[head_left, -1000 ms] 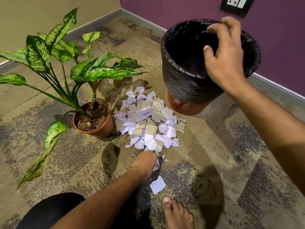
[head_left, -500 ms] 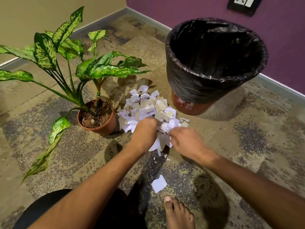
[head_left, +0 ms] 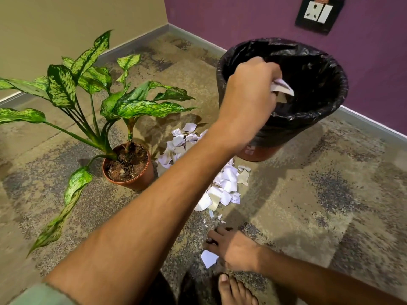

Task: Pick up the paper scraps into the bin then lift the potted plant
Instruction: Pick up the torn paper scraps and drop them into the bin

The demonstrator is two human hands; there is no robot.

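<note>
Your left hand [head_left: 248, 89] grips a clump of white torn paper scraps [head_left: 282, 86] over the black-bagged round bin [head_left: 326, 111] at 1 o'clock. Your right hand [head_left: 233, 247] – fingers spread flat on the mottled carpet floor [head_left: 308, 205] – touches one loose scrap [head_left: 208, 258] (6 o'clock). The scrap pile [head_left: 224, 186] lies between the bin and the terracotta-potted variegated plant [head_left: 130, 166] at 9 o'clock.

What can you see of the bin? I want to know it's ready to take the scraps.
The bin stands upright on the carpet by the purple wall, right of the paper pile. It is a reddish-brown tapered tub lined with a glossy black bag folded over the rim and hanging down most of the outside. Its mouth is open and dark inside. The left hand holds paper scraps over the opening; whether it touches the rim is unclear.
</note>
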